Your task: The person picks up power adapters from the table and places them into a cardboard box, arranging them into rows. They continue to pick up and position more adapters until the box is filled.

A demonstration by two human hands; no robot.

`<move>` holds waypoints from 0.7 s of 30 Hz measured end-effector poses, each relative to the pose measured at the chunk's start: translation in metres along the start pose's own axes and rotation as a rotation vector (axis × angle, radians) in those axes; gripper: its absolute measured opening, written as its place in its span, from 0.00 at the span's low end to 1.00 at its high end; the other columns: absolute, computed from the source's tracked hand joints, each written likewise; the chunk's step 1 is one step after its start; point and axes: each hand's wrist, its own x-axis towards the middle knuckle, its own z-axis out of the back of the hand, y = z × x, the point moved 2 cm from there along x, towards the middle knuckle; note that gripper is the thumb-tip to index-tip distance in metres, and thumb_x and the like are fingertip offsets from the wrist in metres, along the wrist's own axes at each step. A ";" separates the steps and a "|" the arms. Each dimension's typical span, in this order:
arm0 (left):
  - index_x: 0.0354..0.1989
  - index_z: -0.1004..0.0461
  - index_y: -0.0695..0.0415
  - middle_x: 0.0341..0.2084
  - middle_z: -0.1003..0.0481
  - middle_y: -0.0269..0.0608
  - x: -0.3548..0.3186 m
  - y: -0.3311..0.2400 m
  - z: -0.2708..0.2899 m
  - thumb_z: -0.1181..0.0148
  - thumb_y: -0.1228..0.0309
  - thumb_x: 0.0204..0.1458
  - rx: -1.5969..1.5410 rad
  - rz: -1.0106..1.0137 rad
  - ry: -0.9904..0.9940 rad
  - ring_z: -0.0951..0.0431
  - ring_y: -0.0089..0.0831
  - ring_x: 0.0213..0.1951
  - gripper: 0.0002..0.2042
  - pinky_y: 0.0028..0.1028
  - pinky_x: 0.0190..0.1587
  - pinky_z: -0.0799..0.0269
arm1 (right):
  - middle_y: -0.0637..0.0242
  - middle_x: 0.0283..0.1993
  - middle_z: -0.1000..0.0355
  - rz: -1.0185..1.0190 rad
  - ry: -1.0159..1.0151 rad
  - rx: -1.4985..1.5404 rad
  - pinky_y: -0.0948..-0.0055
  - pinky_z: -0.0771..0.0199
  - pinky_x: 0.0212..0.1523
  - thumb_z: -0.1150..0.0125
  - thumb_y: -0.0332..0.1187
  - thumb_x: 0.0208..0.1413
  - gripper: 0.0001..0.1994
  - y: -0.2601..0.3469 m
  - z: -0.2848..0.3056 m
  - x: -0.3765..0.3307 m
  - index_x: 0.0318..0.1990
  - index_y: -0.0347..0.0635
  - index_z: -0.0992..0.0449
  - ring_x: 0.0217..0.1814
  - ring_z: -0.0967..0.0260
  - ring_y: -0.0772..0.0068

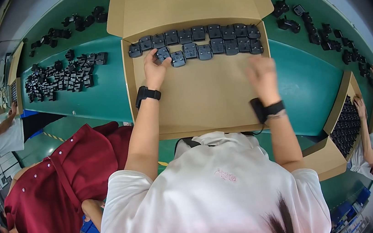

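Black plug adapters (pixel 214 39) line the cardboard box (pixel 203 100); left hand (pixel 155 67) pinches one, right hand (pixel 262 73) spread empty.

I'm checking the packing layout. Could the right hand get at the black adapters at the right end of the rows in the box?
Probably yes. The right hand hovers over the bare cardboard floor of the box, just below the black adapters, with nothing lying between them.

Two rows of plugs (pixel 205 40) lie in the box (pixel 203 100), heaps (pixel 60 75) left.
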 end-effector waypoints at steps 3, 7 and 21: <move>0.56 0.35 0.63 0.48 0.31 0.45 0.001 0.000 0.002 0.31 0.79 0.39 0.113 -0.167 -0.086 0.28 0.32 0.44 0.31 0.27 0.44 0.27 | 0.60 0.51 0.29 0.310 0.076 0.123 0.56 0.38 0.56 0.33 0.29 0.40 0.22 0.061 -0.073 0.010 0.48 0.43 0.25 0.56 0.37 0.53; 0.55 0.33 0.61 0.47 0.31 0.43 -0.004 -0.021 -0.006 0.33 0.81 0.40 0.168 -0.155 -0.049 0.28 0.31 0.42 0.29 0.26 0.43 0.27 | 0.63 0.49 0.29 0.468 0.080 0.014 0.56 0.41 0.56 0.38 0.30 0.44 0.20 0.092 -0.144 0.038 0.49 0.43 0.26 0.56 0.38 0.55; 0.34 0.26 0.55 0.35 0.28 0.36 -0.040 -0.141 -0.024 0.40 0.72 0.37 0.750 -1.071 0.557 0.28 0.28 0.37 0.12 0.27 0.40 0.30 | 0.65 0.42 0.28 0.480 0.081 -0.051 0.62 0.39 0.53 0.50 0.28 0.53 0.15 0.073 -0.149 0.054 0.47 0.46 0.25 0.51 0.36 0.62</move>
